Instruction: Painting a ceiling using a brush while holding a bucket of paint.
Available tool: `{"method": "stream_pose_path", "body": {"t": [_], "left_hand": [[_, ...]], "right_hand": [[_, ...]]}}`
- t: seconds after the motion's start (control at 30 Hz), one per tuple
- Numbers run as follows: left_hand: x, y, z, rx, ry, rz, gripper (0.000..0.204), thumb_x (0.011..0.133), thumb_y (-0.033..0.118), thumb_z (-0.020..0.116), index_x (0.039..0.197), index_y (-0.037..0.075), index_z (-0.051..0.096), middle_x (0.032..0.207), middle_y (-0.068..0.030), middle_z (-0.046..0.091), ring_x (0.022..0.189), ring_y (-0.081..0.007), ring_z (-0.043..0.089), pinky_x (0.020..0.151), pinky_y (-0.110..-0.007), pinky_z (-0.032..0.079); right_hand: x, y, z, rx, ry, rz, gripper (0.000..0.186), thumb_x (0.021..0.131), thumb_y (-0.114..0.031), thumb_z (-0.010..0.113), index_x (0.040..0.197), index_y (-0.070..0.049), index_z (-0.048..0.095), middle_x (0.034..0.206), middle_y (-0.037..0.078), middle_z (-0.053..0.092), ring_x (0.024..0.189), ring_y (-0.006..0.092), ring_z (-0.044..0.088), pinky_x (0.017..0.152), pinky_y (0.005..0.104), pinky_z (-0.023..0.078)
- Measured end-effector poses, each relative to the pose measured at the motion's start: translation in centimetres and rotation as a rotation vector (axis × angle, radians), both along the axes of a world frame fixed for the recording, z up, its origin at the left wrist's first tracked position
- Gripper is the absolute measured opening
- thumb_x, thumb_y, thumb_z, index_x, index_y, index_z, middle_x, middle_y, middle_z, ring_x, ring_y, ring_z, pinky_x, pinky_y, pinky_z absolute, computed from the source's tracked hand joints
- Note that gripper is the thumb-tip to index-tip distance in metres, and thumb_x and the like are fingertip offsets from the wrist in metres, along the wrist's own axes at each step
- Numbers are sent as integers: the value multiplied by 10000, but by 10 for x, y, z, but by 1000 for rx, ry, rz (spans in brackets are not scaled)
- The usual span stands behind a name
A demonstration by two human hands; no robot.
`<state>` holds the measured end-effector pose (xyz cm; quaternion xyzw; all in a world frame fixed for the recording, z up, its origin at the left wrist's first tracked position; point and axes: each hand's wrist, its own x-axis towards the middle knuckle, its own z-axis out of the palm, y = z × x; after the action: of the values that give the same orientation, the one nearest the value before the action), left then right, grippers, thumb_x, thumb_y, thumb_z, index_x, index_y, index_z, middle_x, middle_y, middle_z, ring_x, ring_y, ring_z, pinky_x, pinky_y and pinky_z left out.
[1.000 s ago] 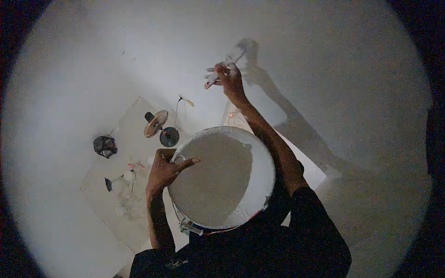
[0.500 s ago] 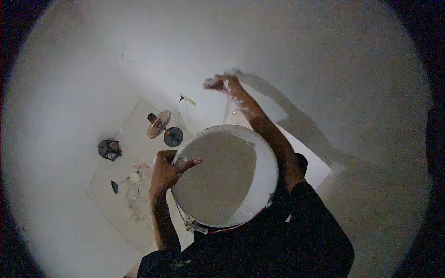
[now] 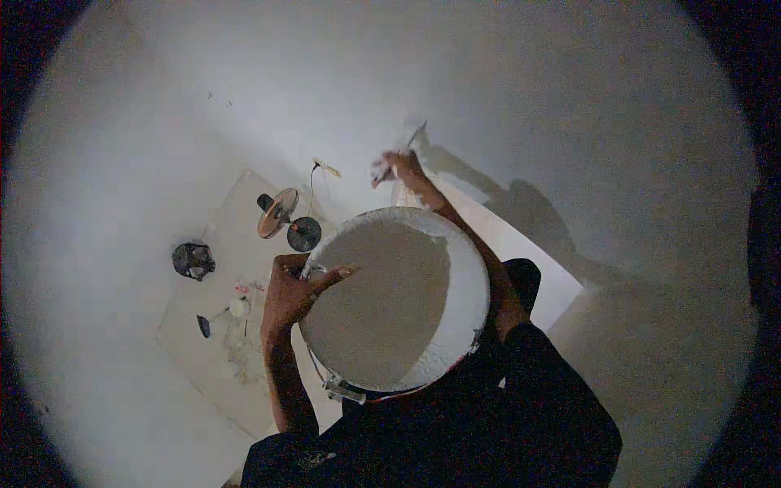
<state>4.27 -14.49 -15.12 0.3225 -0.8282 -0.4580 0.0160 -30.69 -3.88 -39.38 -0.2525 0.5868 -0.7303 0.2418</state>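
Observation:
A round white bucket (image 3: pixel 480 276), smeared along its rim, stands close against my body with grey-white paste (image 3: pixel 374 301) inside. My left hand (image 3: pixel 294 289) is closed over the left rim, thumb inside and fingers outside. Beyond the far rim, my right hand (image 3: pixel 397 167) is raised near the pale wall, whitish smears on its fingers and wrist. A thin, whitish, blade-like tool (image 3: pixel 415 134) sticks up from that hand; motion blur hides its exact kind. The bucket's wire handle with a grip (image 3: pixel 343 392) hangs at the near left side.
Left of the bucket, a fan-like round object (image 3: pixel 278 213) and a dark disc (image 3: pixel 304 234) stand on the pale floor (image 3: pixel 203 350). A dark lumpy object (image 3: pixel 193 261) and a small dark piece (image 3: pixel 203 327) lie further left. A cord runs to a wall fitting (image 3: pixel 327 167).
My right hand has moved slightly right and nearer to me, and the blade-like tool now shows above it. My left hand keeps its hold on the rim.

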Motion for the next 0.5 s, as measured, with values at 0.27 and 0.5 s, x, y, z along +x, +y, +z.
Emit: {"method": "stream_pose_path", "body": {"t": [0.27, 0.5], "left_hand": [[32, -12, -1, -51, -12, 87, 833, 542, 476, 834, 991, -99, 432, 925, -173, 578, 843, -198, 578, 728, -324, 484], [-2, -2, 9, 117, -30, -30, 816, 552, 421, 846, 1014, -104, 425, 957, -180, 594, 841, -197, 588, 732, -326, 488]], "right_hand": [[65, -19, 78, -247, -152, 372, 507, 890, -410, 480, 1064, 65, 519, 1044, 245, 587, 995, 346, 577, 882, 482, 456], [63, 1, 224, -396, -28, 160, 385, 869, -314, 517, 929, 66, 537, 967, 221, 613, 857, 307, 629, 743, 403, 506]]}}
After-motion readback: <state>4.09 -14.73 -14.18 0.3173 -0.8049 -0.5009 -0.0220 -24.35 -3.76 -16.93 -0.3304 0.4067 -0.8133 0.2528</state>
